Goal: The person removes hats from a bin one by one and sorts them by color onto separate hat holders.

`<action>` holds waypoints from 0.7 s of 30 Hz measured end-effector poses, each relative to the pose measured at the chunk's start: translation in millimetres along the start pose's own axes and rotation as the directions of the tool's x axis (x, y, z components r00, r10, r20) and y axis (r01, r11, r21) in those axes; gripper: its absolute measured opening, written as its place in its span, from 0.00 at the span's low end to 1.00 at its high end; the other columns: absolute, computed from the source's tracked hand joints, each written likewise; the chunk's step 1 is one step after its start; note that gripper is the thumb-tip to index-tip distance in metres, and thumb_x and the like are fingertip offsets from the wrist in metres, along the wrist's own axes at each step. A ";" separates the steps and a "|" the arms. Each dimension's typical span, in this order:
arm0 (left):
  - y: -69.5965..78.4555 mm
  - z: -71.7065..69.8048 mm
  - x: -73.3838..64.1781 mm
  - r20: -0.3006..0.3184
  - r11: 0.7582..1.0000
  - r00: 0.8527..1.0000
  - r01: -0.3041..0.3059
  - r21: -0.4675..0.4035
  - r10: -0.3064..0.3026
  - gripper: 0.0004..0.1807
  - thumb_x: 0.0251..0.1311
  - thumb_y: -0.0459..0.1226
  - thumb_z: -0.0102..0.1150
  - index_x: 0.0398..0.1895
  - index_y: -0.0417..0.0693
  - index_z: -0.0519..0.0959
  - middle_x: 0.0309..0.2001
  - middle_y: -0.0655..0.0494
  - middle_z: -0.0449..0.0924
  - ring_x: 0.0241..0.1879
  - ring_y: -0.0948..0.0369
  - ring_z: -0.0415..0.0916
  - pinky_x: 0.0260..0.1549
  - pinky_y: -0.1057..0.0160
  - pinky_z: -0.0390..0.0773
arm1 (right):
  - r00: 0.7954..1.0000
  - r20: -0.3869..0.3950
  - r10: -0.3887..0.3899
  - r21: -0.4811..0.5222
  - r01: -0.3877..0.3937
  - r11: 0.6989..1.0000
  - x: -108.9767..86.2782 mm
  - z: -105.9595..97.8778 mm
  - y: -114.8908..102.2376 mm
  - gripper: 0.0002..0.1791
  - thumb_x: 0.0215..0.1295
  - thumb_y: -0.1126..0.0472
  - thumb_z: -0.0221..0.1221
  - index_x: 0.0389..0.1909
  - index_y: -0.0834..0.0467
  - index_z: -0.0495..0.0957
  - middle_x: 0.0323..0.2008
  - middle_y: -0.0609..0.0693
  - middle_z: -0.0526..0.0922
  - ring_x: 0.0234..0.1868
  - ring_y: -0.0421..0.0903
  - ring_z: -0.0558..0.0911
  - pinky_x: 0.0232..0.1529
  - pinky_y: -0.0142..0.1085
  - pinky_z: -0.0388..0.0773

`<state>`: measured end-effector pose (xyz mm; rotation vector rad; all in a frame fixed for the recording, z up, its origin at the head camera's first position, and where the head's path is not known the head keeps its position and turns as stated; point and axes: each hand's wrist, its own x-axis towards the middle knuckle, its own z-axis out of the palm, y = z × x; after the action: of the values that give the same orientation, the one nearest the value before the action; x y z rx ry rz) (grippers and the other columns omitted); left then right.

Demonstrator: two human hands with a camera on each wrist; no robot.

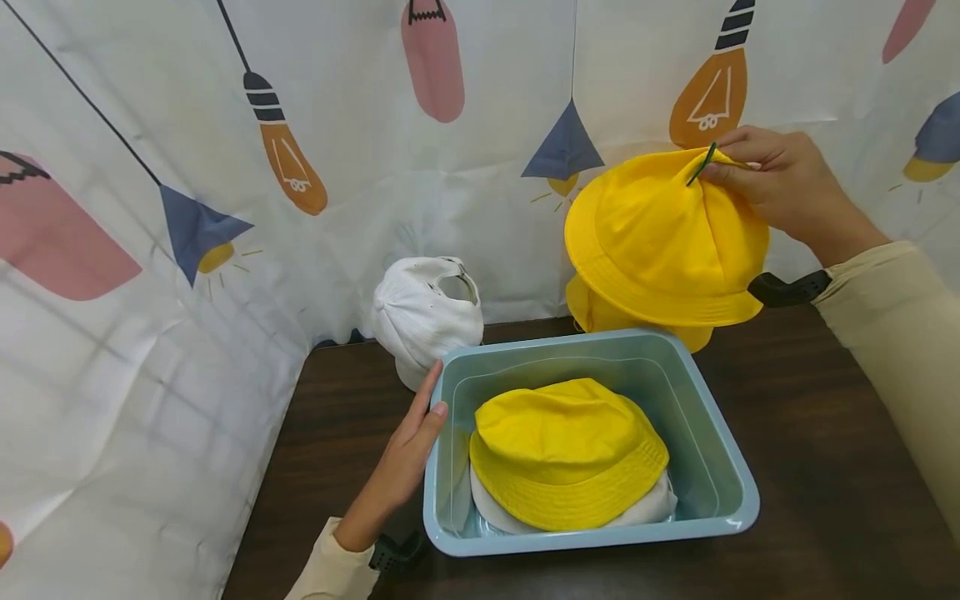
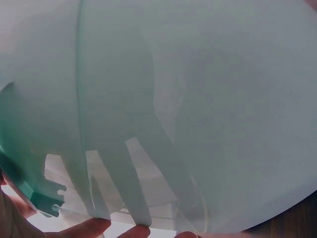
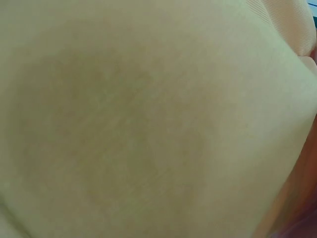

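Note:
My right hand (image 1: 780, 179) pinches the top of a yellow bucket hat (image 1: 660, 242), which hangs brim down behind the basin's back right corner. A thin dark green cord shows by the pinched cloth. Part of another yellow hat (image 1: 592, 308) shows below its brim. With the left hand (image 1: 405, 450) I grip the left side of a light blue plastic basin (image 1: 712, 417), thumb at the rim. The left wrist view has fingertips (image 2: 133, 231) against the basin's smooth wall (image 2: 223, 124). Inside lies a yellow bucket hat (image 1: 566, 458) on top of white cloth (image 1: 652, 504).
A white baseball cap (image 1: 427, 312) stands behind the basin's left back corner, against the printed curtain (image 1: 337, 250). All of this is on a dark wooden table (image 1: 322, 450). Beige sleeve cloth (image 3: 148, 119) fills most of the right wrist view.

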<state>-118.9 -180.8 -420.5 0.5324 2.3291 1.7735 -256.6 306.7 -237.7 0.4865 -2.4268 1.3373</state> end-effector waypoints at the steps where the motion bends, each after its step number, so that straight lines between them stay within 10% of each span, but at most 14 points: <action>1: -0.2 0.1 0.0 0.000 1.000 1.000 -0.001 0.001 0.001 0.31 0.83 0.47 0.33 0.83 0.69 0.41 0.84 0.58 0.40 0.81 0.46 0.45 0.73 0.32 0.52 | 1.000 -0.001 0.002 -0.012 -0.002 1.000 0.4 1.7 2.1 0.16 0.73 0.63 0.60 0.58 0.60 0.84 0.48 0.40 0.77 0.42 0.38 0.79 0.38 0.16 0.79; 21: 0.2 0.5 2.0 0.004 1.000 1.000 -0.015 -0.010 0.015 0.31 0.83 0.46 0.33 0.84 0.67 0.40 0.84 0.57 0.39 0.81 0.45 0.46 0.72 0.33 0.54 | 0.996 -0.067 0.050 -0.101 -0.056 0.993 3.1 6.2 22.4 0.16 0.73 0.58 0.60 0.56 0.60 0.85 0.46 0.32 0.77 0.43 0.33 0.76 0.40 0.12 0.75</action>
<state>-120.5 -179.6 -420.2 0.5536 2.3186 1.7875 -270.0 312.2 -256.2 0.3491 -2.4567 1.2214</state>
